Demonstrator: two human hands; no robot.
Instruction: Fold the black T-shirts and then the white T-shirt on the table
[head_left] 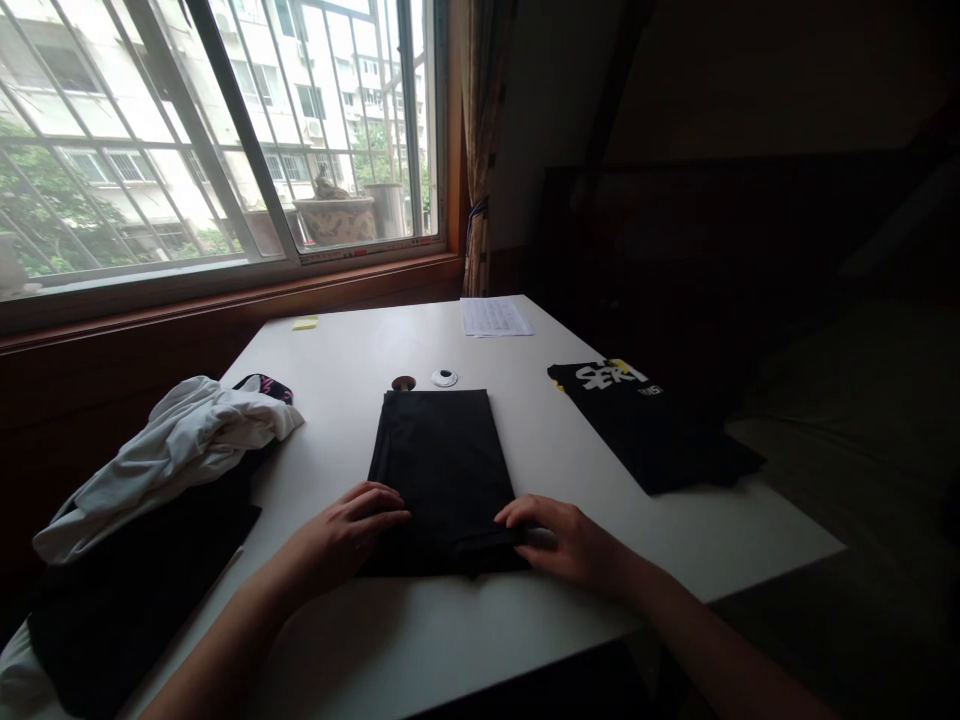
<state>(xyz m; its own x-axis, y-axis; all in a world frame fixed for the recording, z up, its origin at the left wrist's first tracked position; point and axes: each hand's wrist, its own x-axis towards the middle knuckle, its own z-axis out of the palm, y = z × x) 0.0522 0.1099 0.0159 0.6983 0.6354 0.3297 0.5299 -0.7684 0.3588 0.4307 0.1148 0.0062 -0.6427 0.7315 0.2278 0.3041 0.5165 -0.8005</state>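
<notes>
A black garment (442, 450), folded into a neat rectangle, lies flat on the white table in front of me. My left hand (360, 525) is at its near left edge, the fingers curled over the cloth and the thumb hidden. At the near right corner, my right hand (559, 535) holds the edge between bent fingers and thumb. A narrow fold runs along the near side between the hands. What kind of garment it is does not show.
The white table (600, 530) carries a folded black shirt with white print (622, 420) at right. Rumpled white clothing (172, 440) and black clothing (142, 590) pile up at left. Farther back are papers (495, 317), yellow notes (305, 323), a cable hole (403, 383) and its white cover (445, 378).
</notes>
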